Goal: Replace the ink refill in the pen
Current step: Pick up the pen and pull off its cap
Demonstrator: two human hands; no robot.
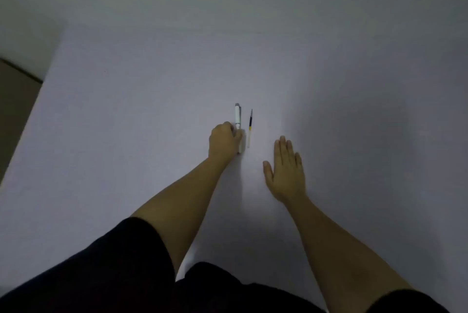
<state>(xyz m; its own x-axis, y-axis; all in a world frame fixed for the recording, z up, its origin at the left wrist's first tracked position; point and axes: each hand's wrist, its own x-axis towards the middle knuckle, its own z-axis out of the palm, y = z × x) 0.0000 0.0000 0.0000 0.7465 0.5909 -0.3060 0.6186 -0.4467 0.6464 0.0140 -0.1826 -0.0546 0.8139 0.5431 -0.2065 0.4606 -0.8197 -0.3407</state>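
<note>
While dim light is blurring detail, the white pen [238,116] is lying at frame centre on the table [126,110], its lower half vanishing behind the left hand [224,142], whose curled fingers are closing on it. Ink refill [250,128] is lying just right, untouched. Right hand [286,171] is resting flat, fingers extended together.

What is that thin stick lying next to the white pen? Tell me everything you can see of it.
It is the ink refill, a slim tube that looks like plastic. Its far end narrows to a fine dark tip, below that comes a dark stretch, then a yellowish band, and the near part is pale or clear. It lies flat on the white table, pointing away from the person, roughly parallel to the white pen and just right of it. Neither hand touches it.
</note>
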